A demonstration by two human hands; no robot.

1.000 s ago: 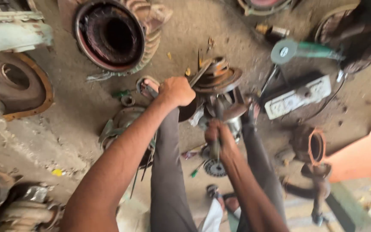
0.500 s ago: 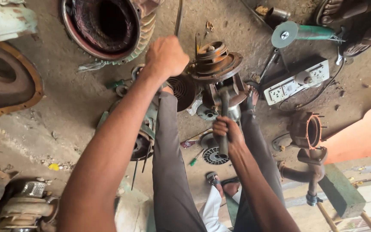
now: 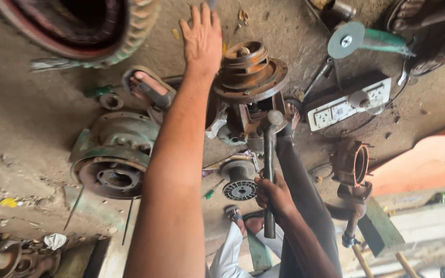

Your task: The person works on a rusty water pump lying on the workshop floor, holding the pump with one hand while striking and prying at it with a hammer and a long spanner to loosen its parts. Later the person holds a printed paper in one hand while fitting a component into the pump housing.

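The right hand (image 3: 274, 194) is clamped around a dark metal bar (image 3: 269, 170), whose top meets the rusty pump housing (image 3: 248, 77) standing mid-scene on the concrete floor (image 3: 37, 134). The left hand (image 3: 202, 36), fingers spread and holding nothing, reaches far beyond the housing's left side.

Rusty pump flange (image 3: 248, 72) hemmed: stator (image 3: 78, 25) left, socket board (image 3: 348, 103) right; bare floor (image 3: 27, 128) between.

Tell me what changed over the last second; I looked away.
The left hand left the rusty pump part and stretched out open past it. The right hand kept its grip on the hammer, head near the part.
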